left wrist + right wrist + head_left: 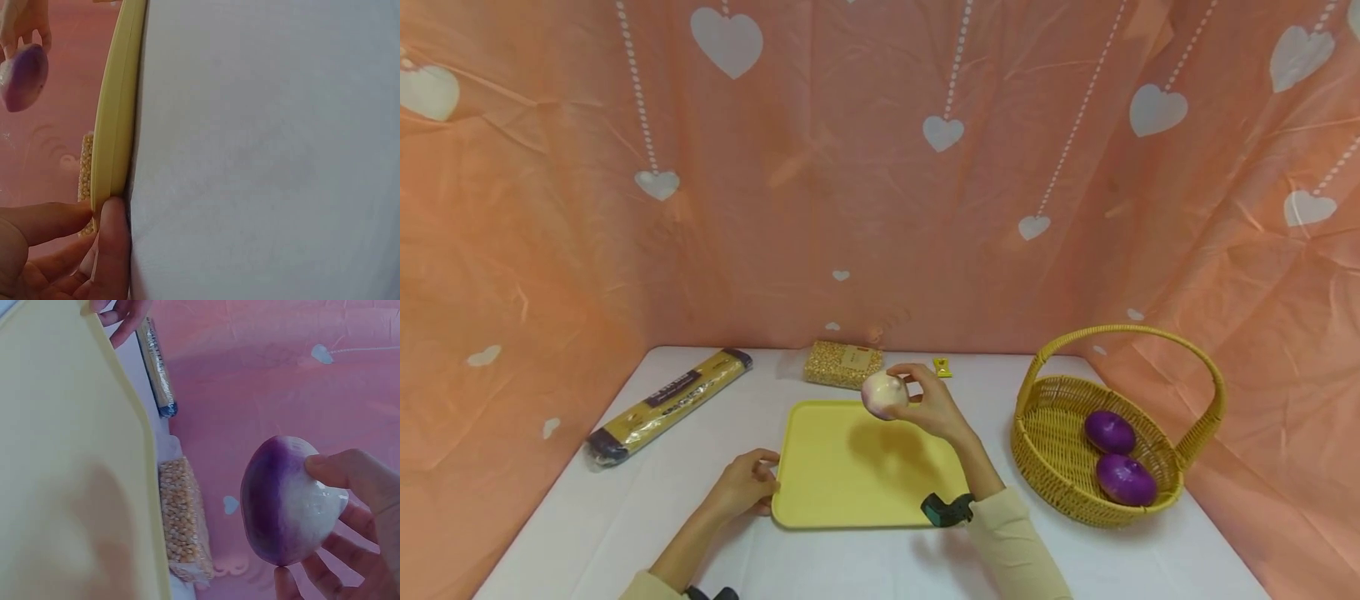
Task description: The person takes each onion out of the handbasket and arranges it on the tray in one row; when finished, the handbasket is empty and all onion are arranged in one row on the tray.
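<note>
The right hand (931, 407) pinched a purple-and-white bulb (880, 395), pale tip toward the palm, above the yellow tray (823, 471), closer to the far edge of the surface (617, 533) than the left hand (743, 483), which pinched the tray's left rim.

I see soft, even light in the head view, apparently from above: a blurry-edged shadow (902, 446) lies on the yellow tray (820, 475). Left of the tray, the long packet (670, 406) glints. My wrist views look dimmer, cooler; above the tray, the purple-and-white bulb (281, 503) catches highlights; beside the tray, the tabletop (269, 137) looks hazy.
</note>
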A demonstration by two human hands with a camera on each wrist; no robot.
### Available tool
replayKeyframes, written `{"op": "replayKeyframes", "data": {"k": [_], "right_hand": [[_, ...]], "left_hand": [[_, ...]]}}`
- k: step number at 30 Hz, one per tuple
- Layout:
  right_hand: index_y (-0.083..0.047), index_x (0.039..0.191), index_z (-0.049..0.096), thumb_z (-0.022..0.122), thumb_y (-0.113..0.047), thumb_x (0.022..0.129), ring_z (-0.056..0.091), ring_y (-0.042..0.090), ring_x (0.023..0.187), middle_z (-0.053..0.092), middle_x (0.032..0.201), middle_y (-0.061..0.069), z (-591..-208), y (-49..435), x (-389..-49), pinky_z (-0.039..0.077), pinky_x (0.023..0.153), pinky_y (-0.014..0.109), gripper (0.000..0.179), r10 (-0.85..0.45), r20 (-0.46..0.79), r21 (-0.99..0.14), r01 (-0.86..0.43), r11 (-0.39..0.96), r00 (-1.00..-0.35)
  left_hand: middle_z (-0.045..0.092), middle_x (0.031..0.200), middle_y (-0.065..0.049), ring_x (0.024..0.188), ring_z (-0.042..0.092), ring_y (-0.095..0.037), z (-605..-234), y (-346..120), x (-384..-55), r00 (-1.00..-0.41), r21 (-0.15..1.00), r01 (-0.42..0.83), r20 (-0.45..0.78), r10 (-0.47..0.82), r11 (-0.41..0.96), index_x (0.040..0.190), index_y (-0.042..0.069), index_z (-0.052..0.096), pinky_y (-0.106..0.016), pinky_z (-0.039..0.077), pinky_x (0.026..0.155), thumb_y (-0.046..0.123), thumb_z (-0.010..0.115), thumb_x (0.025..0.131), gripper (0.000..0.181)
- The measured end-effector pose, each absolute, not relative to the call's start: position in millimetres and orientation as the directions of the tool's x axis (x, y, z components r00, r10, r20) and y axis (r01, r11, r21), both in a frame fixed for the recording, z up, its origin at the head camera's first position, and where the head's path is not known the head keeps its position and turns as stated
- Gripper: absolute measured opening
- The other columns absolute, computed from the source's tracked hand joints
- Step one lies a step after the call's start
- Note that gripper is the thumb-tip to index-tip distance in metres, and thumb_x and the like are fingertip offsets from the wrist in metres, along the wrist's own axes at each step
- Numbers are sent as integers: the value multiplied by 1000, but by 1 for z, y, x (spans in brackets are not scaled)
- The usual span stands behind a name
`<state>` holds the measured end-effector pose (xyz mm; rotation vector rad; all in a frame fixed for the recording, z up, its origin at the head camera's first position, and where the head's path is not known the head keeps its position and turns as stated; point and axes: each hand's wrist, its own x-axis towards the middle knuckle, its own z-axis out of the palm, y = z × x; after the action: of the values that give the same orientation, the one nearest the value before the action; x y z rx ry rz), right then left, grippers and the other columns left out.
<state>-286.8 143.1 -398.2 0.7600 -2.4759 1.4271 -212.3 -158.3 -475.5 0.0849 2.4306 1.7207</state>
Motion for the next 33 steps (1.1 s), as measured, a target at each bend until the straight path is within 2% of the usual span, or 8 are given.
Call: {"op": "replayKeyframes", "data": {"k": [12, 21, 33], "right_hand": [[-3, 118, 57, 79, -8, 70, 53, 34, 103, 53, 119, 15, -413, 127, -294, 57, 79, 39, 53, -360, 348, -793, -477, 380, -866], [-6, 119, 57, 79, -13, 71, 51, 29, 107, 52, 121, 12, -424, 113, -294, 56, 78, 33, 53, -393, 321, -776, -477, 413, -862], [-4, 116, 58, 79, -13, 72, 52, 27, 104, 54, 119, 12, -439, 94, -297, 56, 72, 26, 50, -456, 332, -761, -520, 388, -826]], "left_hand": [[54, 79, -12, 55, 57, -18, -473, -157, -210, -986, 939, -72, -118, 120, 336, 120, -14, 46, -36, 58, 51, -11, 60, 78, 44], [54, 77, -11, 53, 57, -18, -471, -156, -210, -987, 936, -71, -115, 109, 344, 118, -13, 47, -35, 58, 50, -12, 59, 77, 43], [53, 78, -11, 55, 58, -18, -472, -157, -211, -986, 939, -79, -123, 112, 335, 120, -13, 46, -35, 58, 50, -11, 59, 78, 44]]}}
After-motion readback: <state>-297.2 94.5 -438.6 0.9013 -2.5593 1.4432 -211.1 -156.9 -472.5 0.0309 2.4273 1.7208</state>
